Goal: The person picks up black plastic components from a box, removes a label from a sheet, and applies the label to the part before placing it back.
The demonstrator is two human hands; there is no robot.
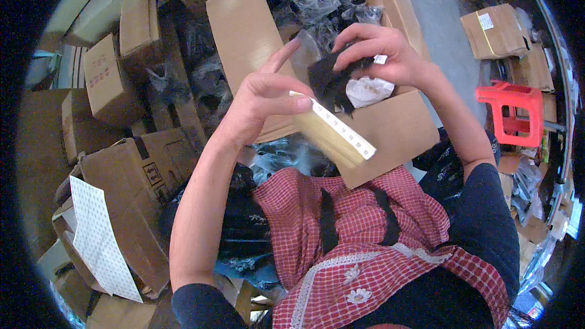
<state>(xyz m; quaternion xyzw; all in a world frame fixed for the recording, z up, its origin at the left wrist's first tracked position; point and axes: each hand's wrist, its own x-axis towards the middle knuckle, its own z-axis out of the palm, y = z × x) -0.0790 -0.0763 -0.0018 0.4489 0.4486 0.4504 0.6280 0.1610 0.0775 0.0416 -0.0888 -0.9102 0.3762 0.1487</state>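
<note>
Between the thumb and fingers of my left hand (262, 97) is a strip of labels (342, 128), white with a row of small printed stickers along it and a yellowish backing. The index finger of that hand points up and touches the edge of a clear plastic bag (304, 53). My right hand (384, 55) curls its fingers round a soft black item (326, 79), whose kind I cannot make out. A small white tag shows at these fingers. Just below hangs a crumpled whitish piece (368, 90). Both hands are above an open carton (244, 24).
Inside the carton lie several black items in clear bags (317, 3). Stacked cartons (100, 79) fill the left side. A sheet of labels (100, 237) leans on a carton at lower left. To the right stands a red plastic stool (515, 113), with a strapped carton (496, 30) beyond.
</note>
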